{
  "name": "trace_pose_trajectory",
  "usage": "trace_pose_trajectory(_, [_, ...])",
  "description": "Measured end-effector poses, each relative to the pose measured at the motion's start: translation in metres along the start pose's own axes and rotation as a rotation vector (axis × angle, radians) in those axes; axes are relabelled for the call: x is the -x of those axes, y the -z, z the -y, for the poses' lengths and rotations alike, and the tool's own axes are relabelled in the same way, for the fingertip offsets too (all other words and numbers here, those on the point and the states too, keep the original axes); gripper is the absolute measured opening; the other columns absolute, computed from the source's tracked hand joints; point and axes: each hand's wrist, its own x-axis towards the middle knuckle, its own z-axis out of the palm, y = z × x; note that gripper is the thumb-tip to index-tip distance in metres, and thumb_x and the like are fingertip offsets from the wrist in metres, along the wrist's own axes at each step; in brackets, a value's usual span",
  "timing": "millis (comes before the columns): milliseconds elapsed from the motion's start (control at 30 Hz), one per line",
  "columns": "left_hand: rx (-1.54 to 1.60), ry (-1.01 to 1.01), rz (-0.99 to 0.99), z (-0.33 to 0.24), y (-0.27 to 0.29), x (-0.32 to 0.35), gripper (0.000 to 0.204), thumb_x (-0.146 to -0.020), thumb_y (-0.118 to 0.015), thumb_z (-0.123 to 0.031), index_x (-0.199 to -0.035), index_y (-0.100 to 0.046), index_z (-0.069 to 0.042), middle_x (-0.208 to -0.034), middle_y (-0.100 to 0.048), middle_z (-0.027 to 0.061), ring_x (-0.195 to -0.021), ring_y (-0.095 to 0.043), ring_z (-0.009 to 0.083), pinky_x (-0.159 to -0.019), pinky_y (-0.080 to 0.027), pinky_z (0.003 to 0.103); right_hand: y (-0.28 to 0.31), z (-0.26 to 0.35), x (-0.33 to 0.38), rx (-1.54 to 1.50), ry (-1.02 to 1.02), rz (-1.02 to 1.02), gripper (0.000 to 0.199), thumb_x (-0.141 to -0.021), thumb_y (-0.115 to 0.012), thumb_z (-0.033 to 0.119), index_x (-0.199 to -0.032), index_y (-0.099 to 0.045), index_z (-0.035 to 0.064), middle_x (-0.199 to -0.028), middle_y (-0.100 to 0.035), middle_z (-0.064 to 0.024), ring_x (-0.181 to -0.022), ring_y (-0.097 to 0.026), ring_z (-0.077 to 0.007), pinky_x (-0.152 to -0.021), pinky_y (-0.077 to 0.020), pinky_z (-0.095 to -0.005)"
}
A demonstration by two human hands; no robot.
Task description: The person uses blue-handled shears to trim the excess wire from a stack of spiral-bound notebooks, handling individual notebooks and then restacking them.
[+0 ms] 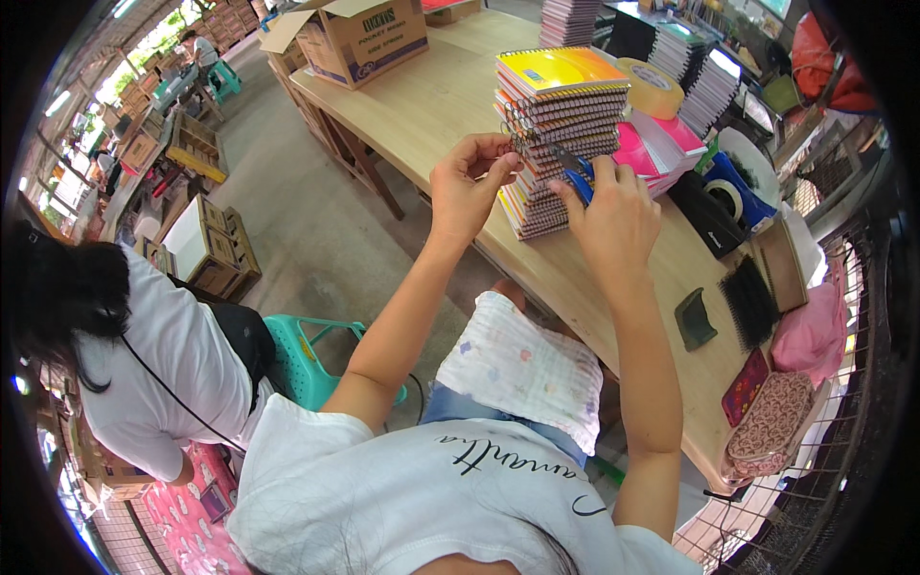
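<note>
A tall stack of spiral notebooks [565, 72], the top one with a yellow-orange cover, stands near the table's edge in front of me. Blue-handled pliers [579, 176] are gripped in my right hand [618, 220], their dark jaws pointing left across the stack's front. My left hand [470, 182] is closed in a pinch at the stack's left side, beside the dark wire bindings. What its fingertips hold is too small to make out. Pink-covered notebooks [661, 144] lie right of the stack, with a wide tape roll [652, 88] on them.
On the wooden table [460, 72] are an open cardboard box [369, 43], a black case [707, 213], a brush [747, 297] and a patterned pouch [770, 424]. A white patterned cloth [522, 364] covers my lap. A person in white [172, 355] sits at left near a green stool [305, 359].
</note>
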Motion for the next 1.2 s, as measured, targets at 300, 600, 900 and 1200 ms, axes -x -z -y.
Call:
trace_pose_trajectory(300, [-0.013,-0.02,0.022,-0.01,-0.007,-0.008,0.023,-0.087,-0.068,-0.006,-0.105,-0.063,0.007,-0.091,-0.069,0.0094,-0.082,-0.068,0.0131,-0.072,-0.057,0.025,0.004,0.006,-0.009,0.032,-0.025,0.021,0.048,-0.077,-0.071,0.051,-0.095,-0.062,0.007,-0.092,-0.064,-0.0125,-0.089,-0.064,-0.0312,-0.072,-0.0492,-0.0462])
trace_pose_trajectory(600, [-0.06,-0.015,-0.018,-0.017,-0.014,-0.01,0.022,-0.088,-0.068,-0.006,-0.104,-0.063,0.008,-0.091,-0.069,0.011,-0.081,-0.068,0.0144,-0.071,-0.058,0.026,0.006,0.006,-0.008,0.019,-0.05,0.062,0.048,-0.077,-0.071,0.05,-0.097,-0.062,0.0072,-0.094,-0.064,-0.0129,-0.092,-0.063,-0.0308,-0.074,-0.0487,-0.0482])
trace_pose_trajectory(900, [-0.117,-0.044,-0.034,-0.02,-0.013,-0.012,0.019,-0.089,-0.065,-0.006,-0.101,-0.062,0.008,-0.094,-0.068,0.0121,-0.082,-0.069,0.0173,-0.072,-0.058,0.027,0.011,0.004,-0.007,-0.02,-0.066,0.088,0.048,-0.079,-0.07,0.05,-0.099,-0.061,0.0065,-0.099,-0.063,-0.013,-0.097,-0.062,-0.0302,-0.08,-0.0462,-0.0493])
trace_pose_trajectory(1200, [-0.102,-0.068,-0.055,-0.015,-0.018,-0.011,0.018,-0.088,-0.067,-0.005,-0.1,-0.064,0.007,-0.089,-0.07,0.0102,-0.081,-0.068,0.0133,-0.073,-0.057,0.025,0.004,-0.002,-0.019,-0.162,-0.106,0.317,0.048,-0.082,-0.065,0.052,-0.096,-0.062,0.0066,-0.095,-0.066,-0.0138,-0.093,-0.064,-0.0299,-0.076,-0.0487,-0.0463])
